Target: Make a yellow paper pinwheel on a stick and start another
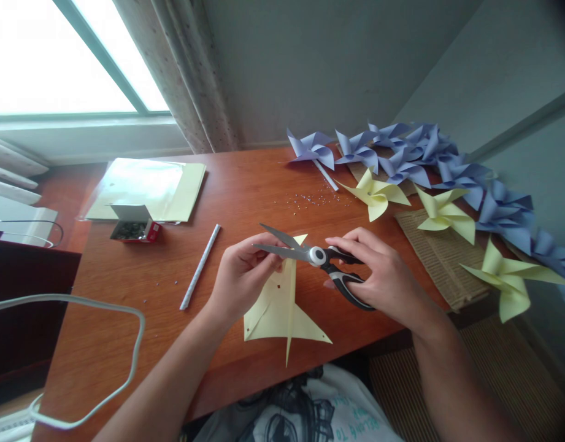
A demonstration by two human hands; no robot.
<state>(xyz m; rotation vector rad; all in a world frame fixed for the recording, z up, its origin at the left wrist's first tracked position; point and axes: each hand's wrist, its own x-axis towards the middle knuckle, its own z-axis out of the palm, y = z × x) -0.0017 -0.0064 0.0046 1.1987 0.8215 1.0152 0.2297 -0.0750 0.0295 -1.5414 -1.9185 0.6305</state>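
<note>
Head view showed left hand point(242, 270) pinching floppy yellow paper point(282, 307) near its cut; right hand point(383, 276) gripped open scissors point(316, 256) by the handles.

three yellow pinwheels point(445, 212), perhaps eight blue pinwheels point(404, 166), one scissors point(316, 258)

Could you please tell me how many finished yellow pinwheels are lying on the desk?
3. One yellow pinwheel lies by the purple ones, a second on the woven mat, a third at the mat's right edge. Others may be hidden under the purple pinwheels.
</note>
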